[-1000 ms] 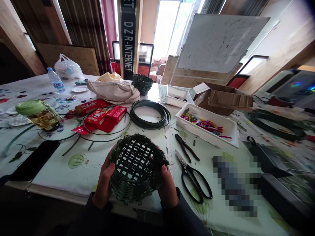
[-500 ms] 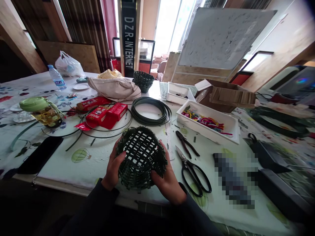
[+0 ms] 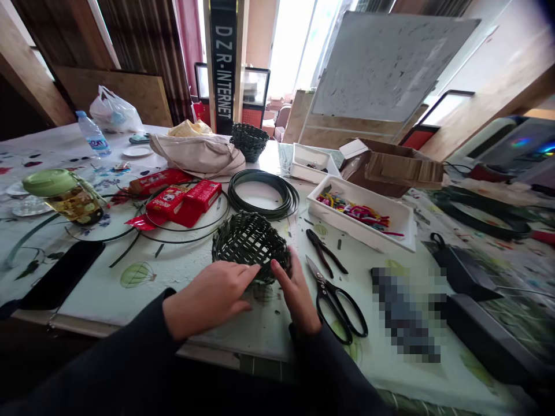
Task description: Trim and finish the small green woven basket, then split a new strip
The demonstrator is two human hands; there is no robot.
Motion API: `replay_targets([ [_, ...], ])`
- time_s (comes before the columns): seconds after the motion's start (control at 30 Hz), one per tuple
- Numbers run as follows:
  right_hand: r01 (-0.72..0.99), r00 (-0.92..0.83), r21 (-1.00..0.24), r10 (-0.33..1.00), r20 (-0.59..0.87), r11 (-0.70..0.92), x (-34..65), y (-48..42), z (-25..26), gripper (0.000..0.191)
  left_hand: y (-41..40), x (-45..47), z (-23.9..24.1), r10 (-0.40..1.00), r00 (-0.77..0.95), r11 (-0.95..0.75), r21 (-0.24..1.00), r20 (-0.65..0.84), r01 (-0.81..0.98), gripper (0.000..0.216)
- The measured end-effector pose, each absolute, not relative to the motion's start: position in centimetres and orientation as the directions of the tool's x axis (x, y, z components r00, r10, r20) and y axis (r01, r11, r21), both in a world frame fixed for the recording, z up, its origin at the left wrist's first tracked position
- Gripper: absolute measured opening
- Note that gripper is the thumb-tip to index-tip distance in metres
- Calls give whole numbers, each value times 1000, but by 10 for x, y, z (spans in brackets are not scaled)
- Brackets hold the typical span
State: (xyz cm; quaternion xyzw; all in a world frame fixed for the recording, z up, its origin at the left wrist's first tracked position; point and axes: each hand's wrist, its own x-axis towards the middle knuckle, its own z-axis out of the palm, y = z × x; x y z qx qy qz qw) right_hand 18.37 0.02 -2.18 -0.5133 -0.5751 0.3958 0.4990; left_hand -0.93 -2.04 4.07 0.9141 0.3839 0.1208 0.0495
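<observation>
A dark green woven basket (image 3: 243,245) sits tilted on the table, its open-lattice weave showing. My right hand (image 3: 300,292) grips its right side, with the thumb on the near side and the fingers along the outer wall. Across the near rim lies my left hand (image 3: 212,294), fingers stretched out and thumb apart beneath them; its fingertips are at the basket's front edge. Right of the basket are black-handled scissors (image 3: 337,306) and dark pliers (image 3: 325,251). Behind it rests a coil of dark green strip (image 3: 232,193).
A white tray (image 3: 390,237) of colourful pieces and a cardboard box (image 3: 403,167) stand at the right. Red packets (image 3: 202,202), a green-lidded bottle (image 3: 65,196) and a phone (image 3: 65,274) lie left. A second basket (image 3: 250,141) is farther back beside a cloth bag (image 3: 195,153).
My left hand has moved from the basket's left side to its near rim, its fingers straightened. The basket has tipped away and shifted slightly back; my right hand stays on its right side.
</observation>
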Motion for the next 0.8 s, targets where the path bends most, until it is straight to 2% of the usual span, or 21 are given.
replay_targets([
  [0.07,379,-35,-845,918,395,378,192,1,-7,75,-6,-11,48,753,656,-639,173,-60,749,44],
  [0.13,484,-303,-627,790,534,610,199,5,7,69,11,-12,54,722,670,-640,203,-173,741,29],
  [0.2,488,-551,-459,670,497,742,203,11,18,53,23,-11,56,689,694,-656,225,-209,720,23],
  [0.27,495,-671,-360,611,420,791,201,15,21,39,26,-9,53,680,702,-674,196,-213,712,23],
  [0.37,547,-700,-241,596,394,802,197,9,13,8,8,-2,32,691,705,-703,79,-163,707,12],
  [0.47,554,-699,-106,531,478,825,196,-13,-5,21,-26,3,-2,732,681,-679,-108,-32,726,24],
  [0.53,544,-708,2,458,538,839,198,-32,-16,28,-48,3,-25,701,695,-651,-253,163,716,35],
  [0.6,529,-728,100,390,564,843,199,-49,-23,33,-65,-2,-41,638,703,-628,-318,314,711,37],
  [0.7,486,-761,162,324,562,859,196,-66,-30,39,-81,-12,-48,663,665,-600,-287,345,747,41],
  [0.8,451,-779,189,281,560,873,190,-73,-34,41,-94,-23,-37,798,556,-531,-165,231,831,45],
])
